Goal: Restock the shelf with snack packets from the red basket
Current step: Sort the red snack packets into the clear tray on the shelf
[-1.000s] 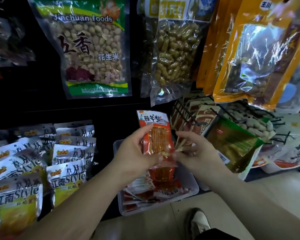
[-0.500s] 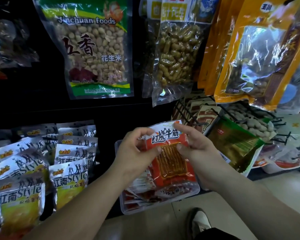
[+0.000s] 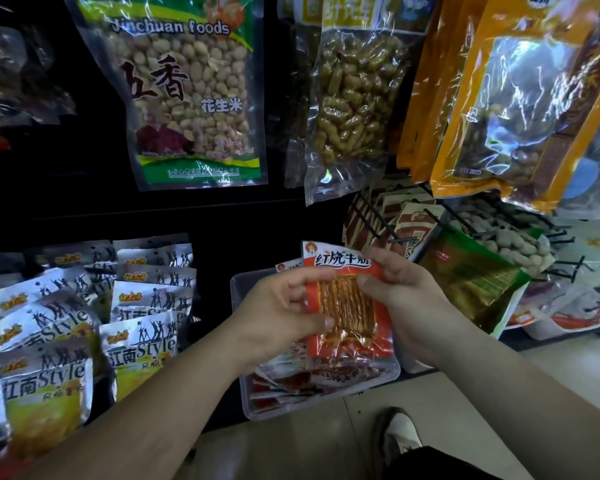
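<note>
The left hand (image 3: 278, 306) and right hand (image 3: 407, 296) pinch a red snack packet (image 3: 347, 306) by its side edges. It is held upright above the clear tray (image 3: 253, 410), probably to stock it label-forward.

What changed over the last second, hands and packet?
The orange packet turned from angled to squarely facing the camera. The right hand shifted from its lower edge up to its top right side. The left hand kept its grip; the clear tray below stayed put.

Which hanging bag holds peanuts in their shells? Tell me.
The clear bag hanging in the middle, between the green-trimmed Jinchuan foods bag of shelled kernels and the orange bags.
</note>
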Demonstrator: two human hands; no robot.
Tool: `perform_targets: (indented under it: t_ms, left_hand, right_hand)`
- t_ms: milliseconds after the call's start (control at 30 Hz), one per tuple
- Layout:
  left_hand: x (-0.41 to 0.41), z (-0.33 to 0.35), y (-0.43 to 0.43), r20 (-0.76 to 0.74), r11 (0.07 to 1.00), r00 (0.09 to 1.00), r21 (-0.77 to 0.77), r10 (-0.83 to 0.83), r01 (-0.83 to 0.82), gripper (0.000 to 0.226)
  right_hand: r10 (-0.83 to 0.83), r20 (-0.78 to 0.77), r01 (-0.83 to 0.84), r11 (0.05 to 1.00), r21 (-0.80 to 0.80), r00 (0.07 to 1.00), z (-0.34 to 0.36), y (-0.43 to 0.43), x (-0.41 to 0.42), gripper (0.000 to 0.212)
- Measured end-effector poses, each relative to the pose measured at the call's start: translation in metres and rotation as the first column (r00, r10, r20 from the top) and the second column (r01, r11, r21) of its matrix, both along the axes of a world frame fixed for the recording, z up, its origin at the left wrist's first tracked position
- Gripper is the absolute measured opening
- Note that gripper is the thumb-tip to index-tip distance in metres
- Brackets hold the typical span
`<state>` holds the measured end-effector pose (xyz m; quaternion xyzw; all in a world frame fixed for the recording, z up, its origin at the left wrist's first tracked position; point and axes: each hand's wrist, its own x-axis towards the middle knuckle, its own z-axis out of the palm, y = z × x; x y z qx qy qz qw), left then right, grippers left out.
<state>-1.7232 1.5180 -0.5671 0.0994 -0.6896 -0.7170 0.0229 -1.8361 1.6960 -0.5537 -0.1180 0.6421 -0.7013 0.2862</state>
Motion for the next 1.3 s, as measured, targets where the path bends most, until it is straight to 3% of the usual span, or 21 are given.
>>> perform_targets:
  t_ms: [133, 200, 300, 433, 567, 633, 767, 800, 933, 1033, 1167, 1300]
  left_hand:
    - [-0.003, 0.001, -0.004, -0.016, 0.99, 0.99, -0.014, 0.143, -0.143, 0.068]
    - [-0.002, 0.001, -0.006, 0.002, 0.998, 0.998, 0.013, 0.065, -0.065, 0.086]
    - [-0.002, 0.002, -0.002, 0.0, 1.0, 1.0, 0.002, -0.026, 0.026, 0.107]
    - [-0.003, 0.003, 0.001, 0.018, 0.991, 0.999, -0.128, -0.027, 0.03, 0.099]
    - [0.002, -0.003, -0.005, 0.013, 0.962, 0.993, -0.246, -0.121, 0.121, 0.088]
    - [0.005, -0.008, -0.009, 0.061, 0.942, 0.985, -0.289, -0.159, 0.17, 0.088]
    - [0.006, -0.017, -0.016, 0.105, 0.948, 0.99, -0.295, -0.096, 0.124, 0.081]
    - [0.005, -0.018, -0.017, 0.104, 0.951, 0.992, -0.292, -0.077, 0.104, 0.077]
    - [-0.002, -0.026, -0.02, 0.117, 0.945, 0.991, -0.327, 0.063, -0.021, 0.045]
    - [-0.012, -0.041, -0.022, 0.117, 0.929, 0.976, -0.343, 0.185, -0.135, 0.026]
    - [-0.026, -0.067, -0.021, 0.196, 0.919, 0.966, -0.385, 0.168, -0.081, 0.031]
    - [-0.039, -0.088, -0.021, 0.287, 0.911, 0.949, -0.413, 0.129, 0.001, 0.05]
  right_hand:
    - [0.405, -0.065, -0.39, 0.904, 0.173, 0.912, 0.006, 0.013, 0.0, 0.112]
    - [0.454, -0.118, -0.422, 0.878, 0.225, 0.883, 0.006, 0.015, 0.002, 0.119]
    - [0.361, -0.181, -0.3, 0.907, 0.294, 0.915, 0.004, 0.012, 0.004, 0.121]
    - [0.26, -0.253, -0.191, 0.945, 0.265, 0.932, 0.0, 0.01, 0.002, 0.108]
    - [0.06, -0.382, 0.035, 0.971, 0.238, 0.922, 0.005, 0.003, -0.006, 0.09]
    - [0.079, -0.428, 0.062, 0.95, 0.306, 0.9, 0.004, 0.0, -0.008, 0.08]
    - [0.193, -0.456, 0.009, 0.914, 0.405, 0.869, 0.0, -0.009, -0.007, 0.021]
    - [0.22, -0.488, 0.016, 0.901, 0.434, 0.845, -0.002, -0.011, -0.007, 0.016]
    - [0.266, -0.531, 0.044, 0.865, 0.5, 0.805, -0.018, -0.013, -0.016, 0.027]
    - [0.342, -0.48, -0.006, 0.819, 0.573, 0.808, -0.039, -0.013, -0.023, 0.036]
    - [0.479, -0.445, -0.033, 0.708, 0.706, 0.756, -0.073, -0.014, -0.041, 0.018]
    - [0.661, -0.282, -0.093, 0.472, 0.877, 0.695, -0.109, -0.003, -0.046, 0.022]
